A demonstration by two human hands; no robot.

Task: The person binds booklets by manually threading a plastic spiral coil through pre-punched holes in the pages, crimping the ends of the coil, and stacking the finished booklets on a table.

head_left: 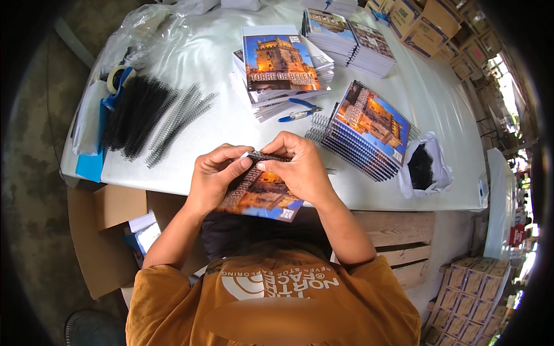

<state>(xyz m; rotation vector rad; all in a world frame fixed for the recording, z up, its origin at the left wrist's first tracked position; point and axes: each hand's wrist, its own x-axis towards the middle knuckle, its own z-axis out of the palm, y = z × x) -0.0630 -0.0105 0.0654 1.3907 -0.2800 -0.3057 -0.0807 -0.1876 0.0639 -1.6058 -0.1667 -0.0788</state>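
Observation:
A notebook (pixel 262 193) with a picture of a lit tower on its cover hangs tilted over the table's front edge, its punched edge facing away from me. Along that edge runs a dark spiral binding coil (pixel 270 156). My left hand (pixel 219 173) pinches the notebook's left corner, by the coil's end, between thumb and fingers. With its thumb and fingertips, my right hand (pixel 294 167) presses on the coil and the punched edge. The fingers partly hide how far the coil is threaded.
Loose black coils (pixel 138 115) lie at the left beside a tape roll (pixel 118 78). Blue-handled pliers (pixel 299 111) rest near stacked unbound notebooks (pixel 280 63). Coil-bound notebooks (pixel 369 130) are piled at the right, by a white bag (pixel 443 167). An open cardboard box (pixel 95 248) stands lower left.

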